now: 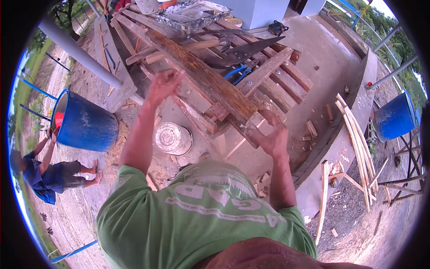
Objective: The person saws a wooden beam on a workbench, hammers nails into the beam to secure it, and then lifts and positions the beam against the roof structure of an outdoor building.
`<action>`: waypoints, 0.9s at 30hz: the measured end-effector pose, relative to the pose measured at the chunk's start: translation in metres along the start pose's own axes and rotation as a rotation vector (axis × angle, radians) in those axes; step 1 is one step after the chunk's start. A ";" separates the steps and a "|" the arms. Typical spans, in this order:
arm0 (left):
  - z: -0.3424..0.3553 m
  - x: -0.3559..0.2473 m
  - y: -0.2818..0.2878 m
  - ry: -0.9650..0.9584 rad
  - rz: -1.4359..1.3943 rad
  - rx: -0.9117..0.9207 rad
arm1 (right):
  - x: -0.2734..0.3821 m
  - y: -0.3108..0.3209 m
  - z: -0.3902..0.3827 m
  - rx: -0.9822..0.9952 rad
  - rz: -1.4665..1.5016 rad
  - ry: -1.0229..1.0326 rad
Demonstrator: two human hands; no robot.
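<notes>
Both hands are wide open and hold nothing, the left hand (162, 83) at 11 o'clock and the right hand (270, 136) at 2 o'clock of the rusty-brown plank (210, 85), which lies slanted on the pallet (286, 80) for support.

Two blue barrels (85, 123), one handsaw (244, 53)

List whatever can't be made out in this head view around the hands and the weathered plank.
- Near end of the weathered plank: covered by the right hand, so any grip is unclear.
- Left hand: motion-blurred; contact with the plank can't be judged.
- Blue-handled tool: mostly hidden under boards and the saw.
- Tray at the top: contents too small and blurred.
- Ground below the person: blocked by the green shirt.
</notes>
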State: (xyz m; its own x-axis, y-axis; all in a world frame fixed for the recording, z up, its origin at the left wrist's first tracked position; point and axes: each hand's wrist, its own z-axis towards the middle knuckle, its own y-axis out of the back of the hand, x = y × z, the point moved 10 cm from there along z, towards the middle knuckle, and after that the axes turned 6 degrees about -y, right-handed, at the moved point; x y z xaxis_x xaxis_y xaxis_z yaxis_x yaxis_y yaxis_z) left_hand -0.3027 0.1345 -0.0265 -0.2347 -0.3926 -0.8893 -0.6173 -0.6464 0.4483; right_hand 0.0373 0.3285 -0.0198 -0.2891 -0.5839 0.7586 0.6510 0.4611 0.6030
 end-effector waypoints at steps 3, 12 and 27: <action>0.010 -0.050 0.032 -0.347 0.313 -0.178 | -0.009 0.014 0.002 -0.016 0.009 -0.048; 0.188 -0.101 -0.058 -0.753 1.027 0.226 | 0.102 -0.010 0.027 -0.027 -0.218 0.254; 0.255 -0.090 -0.116 -1.022 0.916 0.412 | 0.094 -0.045 0.053 0.079 -0.361 -0.110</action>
State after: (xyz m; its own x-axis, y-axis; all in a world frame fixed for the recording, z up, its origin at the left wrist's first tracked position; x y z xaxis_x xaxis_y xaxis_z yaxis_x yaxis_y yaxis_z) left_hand -0.4014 0.4114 -0.0210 -0.9801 0.1892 -0.0598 -0.0845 -0.1253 0.9885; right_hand -0.0564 0.2884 0.0371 -0.5663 -0.6447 0.5134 0.4387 0.2916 0.8500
